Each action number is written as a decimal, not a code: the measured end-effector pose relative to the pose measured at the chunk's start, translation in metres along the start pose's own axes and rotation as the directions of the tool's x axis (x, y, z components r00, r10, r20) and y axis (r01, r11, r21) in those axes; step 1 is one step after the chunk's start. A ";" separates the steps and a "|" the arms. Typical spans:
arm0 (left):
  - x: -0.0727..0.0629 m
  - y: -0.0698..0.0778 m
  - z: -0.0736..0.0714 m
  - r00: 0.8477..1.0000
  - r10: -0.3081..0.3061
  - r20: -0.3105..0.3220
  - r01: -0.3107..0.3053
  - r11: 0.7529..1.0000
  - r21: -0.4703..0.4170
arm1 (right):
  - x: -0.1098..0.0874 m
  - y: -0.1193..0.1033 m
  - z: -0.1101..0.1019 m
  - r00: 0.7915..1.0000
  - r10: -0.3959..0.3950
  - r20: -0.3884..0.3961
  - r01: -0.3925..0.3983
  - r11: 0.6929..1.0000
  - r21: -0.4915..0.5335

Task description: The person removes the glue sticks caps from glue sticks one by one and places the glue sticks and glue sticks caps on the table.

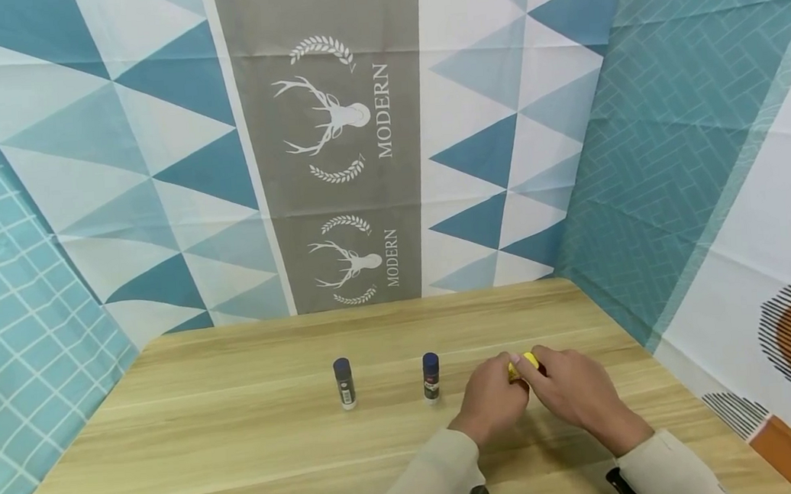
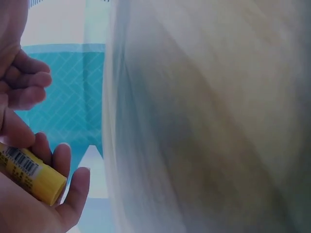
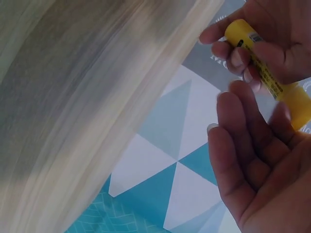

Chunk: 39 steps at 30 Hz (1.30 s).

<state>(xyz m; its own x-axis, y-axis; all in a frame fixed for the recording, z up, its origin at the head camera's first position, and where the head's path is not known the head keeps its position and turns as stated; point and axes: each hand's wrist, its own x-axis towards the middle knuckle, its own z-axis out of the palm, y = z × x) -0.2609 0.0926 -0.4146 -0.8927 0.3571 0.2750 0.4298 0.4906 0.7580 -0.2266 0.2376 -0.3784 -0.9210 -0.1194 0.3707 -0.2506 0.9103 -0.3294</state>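
Both hands meet over the right part of the table around a yellow glue stick (image 1: 530, 359). My left hand (image 1: 492, 397) grips its barrel, whose barcode label shows in the left wrist view on the glue stick (image 2: 48, 184). My right hand (image 1: 578, 391) pinches the glue stick's other end, seen as a yellow cap (image 3: 300, 108) in the right wrist view; its remaining fingers are loosely bent. Left of the hands, a glue stick with a dark blue cap (image 1: 431, 378) stands upright. Farther left stands another dark-capped glue stick (image 1: 345, 384).
The wood-grain table (image 1: 244, 441) reaches back to a patterned cloth backdrop (image 1: 333, 144). Teal tile-pattern cloth (image 1: 695, 103) hangs along the right side, and light blue grid cloth (image 1: 15, 319) along the left.
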 end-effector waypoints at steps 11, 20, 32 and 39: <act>0.001 0.000 0.001 0.987 0.067 -0.148 -0.025 0.963 0.268 | 0.003 -0.005 -0.002 1.000 0.024 -0.013 -0.024 1.000 -0.003; 0.004 0.002 -0.006 0.978 0.167 -0.125 -0.095 0.890 0.446 | 0.004 -0.007 -0.001 0.998 0.009 -0.057 -0.009 1.000 -0.006; 0.009 0.001 -0.007 0.956 0.248 -0.156 -0.143 0.860 0.490 | 0.001 -0.007 -0.005 0.995 -0.011 -0.102 0.009 1.000 -0.023; 0.007 0.000 -0.008 0.937 0.314 -0.155 -0.176 0.805 0.566 | -0.002 -0.005 -0.006 0.990 -0.043 -0.131 0.039 0.999 -0.037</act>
<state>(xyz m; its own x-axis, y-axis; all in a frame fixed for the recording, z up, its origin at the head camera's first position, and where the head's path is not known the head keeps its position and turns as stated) -0.2681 0.0889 -0.4075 -0.7224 0.3648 0.5874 0.5800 0.7822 0.2274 -0.2214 0.2356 -0.3726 -0.8624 -0.1057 0.4952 -0.2748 0.9191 -0.2824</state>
